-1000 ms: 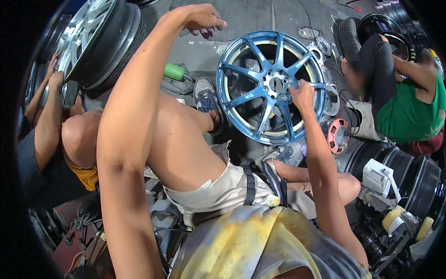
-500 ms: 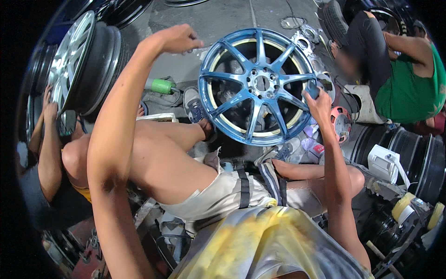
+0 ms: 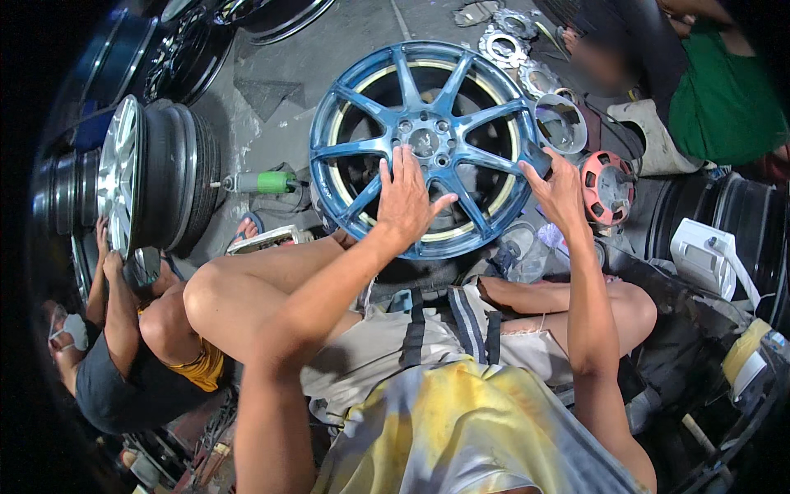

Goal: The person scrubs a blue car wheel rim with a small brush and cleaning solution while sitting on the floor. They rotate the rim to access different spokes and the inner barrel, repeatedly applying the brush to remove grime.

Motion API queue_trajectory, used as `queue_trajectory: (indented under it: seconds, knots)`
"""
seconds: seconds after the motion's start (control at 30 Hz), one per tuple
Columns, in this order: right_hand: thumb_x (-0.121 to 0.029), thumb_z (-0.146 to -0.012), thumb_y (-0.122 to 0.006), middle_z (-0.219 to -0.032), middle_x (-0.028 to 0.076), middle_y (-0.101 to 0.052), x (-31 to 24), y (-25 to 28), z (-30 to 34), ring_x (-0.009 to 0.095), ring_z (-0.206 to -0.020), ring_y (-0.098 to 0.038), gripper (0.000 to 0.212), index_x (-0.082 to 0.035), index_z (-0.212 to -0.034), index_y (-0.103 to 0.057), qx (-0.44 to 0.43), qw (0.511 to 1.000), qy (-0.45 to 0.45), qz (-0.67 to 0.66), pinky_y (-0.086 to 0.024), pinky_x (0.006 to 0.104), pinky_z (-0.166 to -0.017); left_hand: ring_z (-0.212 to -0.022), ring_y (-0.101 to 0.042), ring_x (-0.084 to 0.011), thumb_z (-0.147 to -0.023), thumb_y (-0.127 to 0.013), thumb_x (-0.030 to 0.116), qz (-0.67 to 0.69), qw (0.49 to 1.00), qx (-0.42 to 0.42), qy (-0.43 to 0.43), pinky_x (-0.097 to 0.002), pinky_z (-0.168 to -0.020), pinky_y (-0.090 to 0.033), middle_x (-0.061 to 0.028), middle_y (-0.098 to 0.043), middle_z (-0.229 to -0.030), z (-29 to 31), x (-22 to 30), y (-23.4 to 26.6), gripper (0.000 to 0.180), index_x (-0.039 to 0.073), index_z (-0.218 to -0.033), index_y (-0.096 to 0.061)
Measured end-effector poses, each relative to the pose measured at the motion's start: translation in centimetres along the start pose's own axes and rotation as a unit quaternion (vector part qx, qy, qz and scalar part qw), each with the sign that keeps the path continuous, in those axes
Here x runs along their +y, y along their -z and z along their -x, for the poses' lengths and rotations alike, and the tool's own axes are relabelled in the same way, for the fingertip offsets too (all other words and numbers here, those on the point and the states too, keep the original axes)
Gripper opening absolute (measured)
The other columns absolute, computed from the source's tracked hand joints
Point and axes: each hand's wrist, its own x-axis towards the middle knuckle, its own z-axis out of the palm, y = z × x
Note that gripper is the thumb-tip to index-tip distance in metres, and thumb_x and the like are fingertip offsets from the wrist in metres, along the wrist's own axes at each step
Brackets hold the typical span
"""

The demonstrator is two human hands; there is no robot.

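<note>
A blue multi-spoke car wheel rim (image 3: 461,156) with a pale inner ring lies face up before my legs. My left hand (image 3: 403,198) is over its lower middle, fingers stretched toward the hub, thumb apart, holding nothing; whether it touches the spokes I cannot tell. At the rim's right edge my right hand (image 3: 561,185) pinches a small dark flat piece, which looks like sandpaper (image 3: 537,158), against the blue lip. Part of that piece is hidden behind the fingers.
A bowl of liquid (image 3: 561,123) and a red round part (image 3: 607,188) stand right of the rim. A green-and-grey power tool (image 3: 263,182) lies left. Upright wheels (image 3: 169,177) stand beyond it. One person (image 3: 123,354) crouches at left, another (image 3: 716,99) sits at far right.
My left hand has come down from the air left of the rim to over its hub area. My right hand stays at the rim's right edge. The whole view has shifted.
</note>
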Motion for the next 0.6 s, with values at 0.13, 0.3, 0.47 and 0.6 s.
queue_trajectory:
  seconds: [0.13,0.3,0.47,0.6]
  knots:
    - [-0.028,-0.093,-0.08,-0.08,0.023,-0.069,0.5,0.5,0.3,0.04,-0.071,-0.067,0.039,0.006,-0.109,-0.07,0.024,1.0,0.009,0.01,-0.051,0.047,-0.068,-0.152,-0.036,-0.0547,-0.106,-0.041,0.071,0.049,0.994,-0.035,0.088,-0.0561,-0.129,-0.025,-0.0474,-0.038,-0.157,-1.6,4.0,-0.5,0.103,-0.024,-0.148,-0.043]
    - [-0.028,-0.098,-0.077,-0.079,0.017,-0.072,0.8,0.6,0.6,0.027,-0.065,-0.069,0.037,0.004,-0.114,-0.068,0.032,0.996,-0.032,-0.079,-0.053,0.0397,-0.062,-0.149,-0.04,-0.0533,-0.109,-0.046,0.057,0.162,0.982,-0.079,0.062,-0.0588,-0.125,-0.032,-0.0425,-0.045,-0.154,-2.3,5.6,1.1,0.09,-0.022,-0.151,-0.042]
    - [-0.029,-0.104,-0.072,-0.078,0.01,-0.074,-0.8,-0.8,1.5,0.014,-0.058,-0.068,0.031,-0.001,-0.113,-0.063,-0.019,0.964,-0.097,-0.247,-0.052,0.0318,-0.053,-0.136,-0.052,-0.0412,-0.108,-0.052,0.05,0.1,0.988,-0.115,-0.005,-0.0537,-0.118,-0.04,-0.0265,-0.058,-0.142,-1.6,0.2,3.6,0.064,-0.008,-0.131,-0.069]
    - [-0.037,-0.108,-0.067,-0.079,0.007,-0.072,-2.3,-2.8,1.3,0.009,-0.056,-0.062,0.038,-0.005,-0.127,-0.059,-0.121,0.934,-0.137,-0.305,-0.047,0.0241,-0.049,-0.131,-0.055,-0.0371,-0.105,-0.061,0.04,0.04,0.999,0.018,0.014,-0.0504,-0.107,-0.047,-0.0226,-0.062,-0.131,-2.7,-7.1,4.3,0.043,0.002,-0.108,-0.08]
